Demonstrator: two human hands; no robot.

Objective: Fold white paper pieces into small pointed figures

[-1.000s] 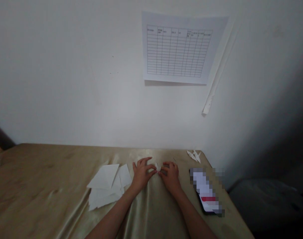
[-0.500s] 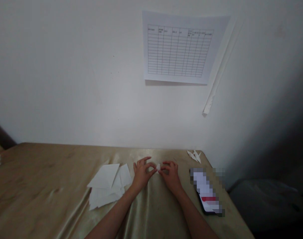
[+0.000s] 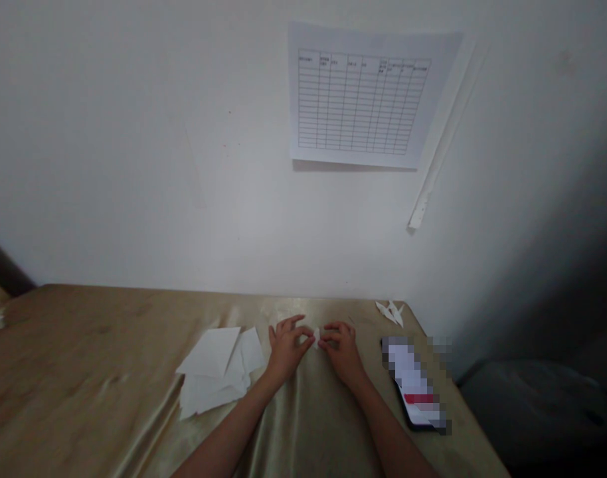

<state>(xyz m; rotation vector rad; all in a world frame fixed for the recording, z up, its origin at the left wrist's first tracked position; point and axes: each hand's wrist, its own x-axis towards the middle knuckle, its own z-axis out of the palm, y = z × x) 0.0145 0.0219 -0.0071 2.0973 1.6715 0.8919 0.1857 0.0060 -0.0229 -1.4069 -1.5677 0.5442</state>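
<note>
A small folded piece of white paper (image 3: 317,337) is pinched between both my hands above the cloth. My left hand (image 3: 286,345) grips its left side with thumb and index finger, the other fingers spread out. My right hand (image 3: 341,348) pinches its right side, fingers curled. The fingertips partly cover the paper, so its folds cannot be made out. A loose stack of white paper sheets (image 3: 211,395) lies left of my left hand. Small pointed folded paper pieces (image 3: 392,312) rest at the table's back right corner.
A gold satin cloth (image 3: 109,372) with creases covers the table. To the right lies a phone (image 3: 416,385), its screen pixelated. On the wall behind hangs a printed table sheet (image 3: 356,99) beside a white strip (image 3: 435,156). A dark shape stands beyond the table's right edge.
The fingers of my left hand have closed in slightly around the paper's left side. The paper stays between both hands. The view has shifted very slightly.
</note>
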